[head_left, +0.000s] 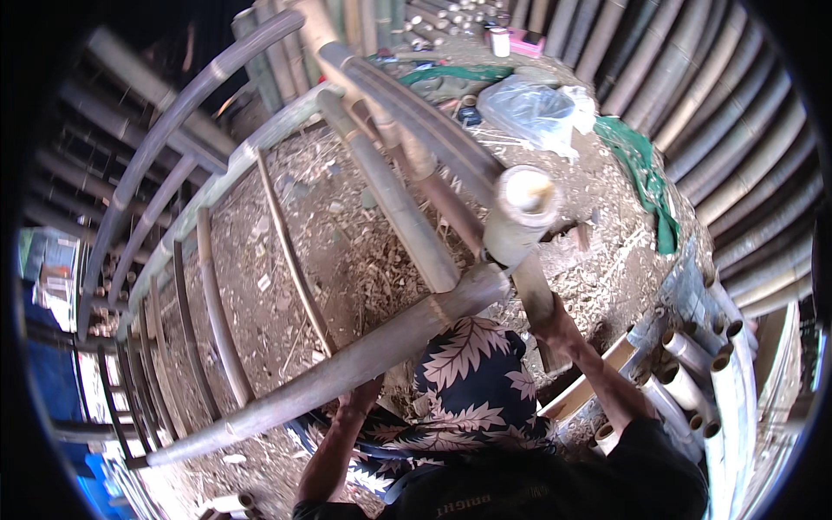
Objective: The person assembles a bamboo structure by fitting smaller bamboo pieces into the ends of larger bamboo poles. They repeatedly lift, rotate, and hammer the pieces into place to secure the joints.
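Bamboo-littered dirt floor — right hand (555,322) grips one pale mallet (520,215); left hand (360,399) holds one frame pole (347,364).

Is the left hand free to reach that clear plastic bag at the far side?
Probably not as things stand. The left hand grips the underside of a long bamboo pole, and the bamboo frame stands between it and the plastic bag, which lies well beyond.

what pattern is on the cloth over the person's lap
Dark navy cloth printed with pale pinkish-white leaves, seen best in the head view, just below the bamboo frame.
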A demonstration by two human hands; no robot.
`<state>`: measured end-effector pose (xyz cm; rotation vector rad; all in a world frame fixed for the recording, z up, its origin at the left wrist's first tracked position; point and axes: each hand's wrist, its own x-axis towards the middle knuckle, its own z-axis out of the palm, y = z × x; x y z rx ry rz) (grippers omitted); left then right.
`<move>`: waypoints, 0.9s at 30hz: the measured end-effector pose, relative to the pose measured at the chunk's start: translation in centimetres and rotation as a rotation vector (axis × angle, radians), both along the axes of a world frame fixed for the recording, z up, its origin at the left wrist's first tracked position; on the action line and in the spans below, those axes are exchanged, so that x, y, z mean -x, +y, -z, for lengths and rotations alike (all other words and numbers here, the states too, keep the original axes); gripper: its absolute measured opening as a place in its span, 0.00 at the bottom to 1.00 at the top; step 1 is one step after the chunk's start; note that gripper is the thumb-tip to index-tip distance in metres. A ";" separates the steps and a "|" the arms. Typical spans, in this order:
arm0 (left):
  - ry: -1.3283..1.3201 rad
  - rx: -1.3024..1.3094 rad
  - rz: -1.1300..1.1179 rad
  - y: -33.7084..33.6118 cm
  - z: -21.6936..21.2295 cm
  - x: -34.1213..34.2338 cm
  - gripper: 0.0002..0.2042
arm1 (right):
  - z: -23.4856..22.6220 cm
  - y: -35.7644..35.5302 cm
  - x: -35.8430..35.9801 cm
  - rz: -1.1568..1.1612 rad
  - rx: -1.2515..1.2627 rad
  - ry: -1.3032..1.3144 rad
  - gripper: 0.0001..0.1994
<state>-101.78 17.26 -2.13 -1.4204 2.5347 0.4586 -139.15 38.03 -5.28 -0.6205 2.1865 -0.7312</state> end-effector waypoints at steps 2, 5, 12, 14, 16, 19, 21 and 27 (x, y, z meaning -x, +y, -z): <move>0.050 -0.262 0.116 1.7 -5.5 -1.6 0.29 | -0.9 1.4 -2.0 0.046 -0.008 -0.085 0.49; 0.393 -0.450 0.173 1.8 -13.3 -3.5 0.24 | -2.7 3.8 -3.7 0.140 0.029 -0.210 0.49; 0.103 0.037 0.313 -4.9 -14.5 -6.8 0.45 | -4.3 8.5 -5.6 0.296 0.228 -0.919 0.30; 0.066 -0.021 0.326 -6.0 -12.5 -6.0 0.45 | -6.0 9.2 -5.4 0.233 0.063 -0.822 0.35; 0.090 -0.090 0.372 -7.2 -12.0 -5.6 0.43 | -5.6 10.3 -5.2 0.118 -0.095 -0.685 0.36; 0.187 -0.120 0.404 -7.9 -11.2 -5.3 0.40 | -3.2 11.5 -4.6 -0.075 -0.391 -0.376 0.39; 0.319 -0.017 0.422 -7.6 -11.7 -5.0 0.38 | 1.1 12.9 -3.5 -0.167 -0.370 -0.342 0.43; 0.370 0.149 0.367 -5.9 -10.9 -6.2 0.41 | 3.9 12.9 -4.2 -0.093 -0.394 -0.399 0.47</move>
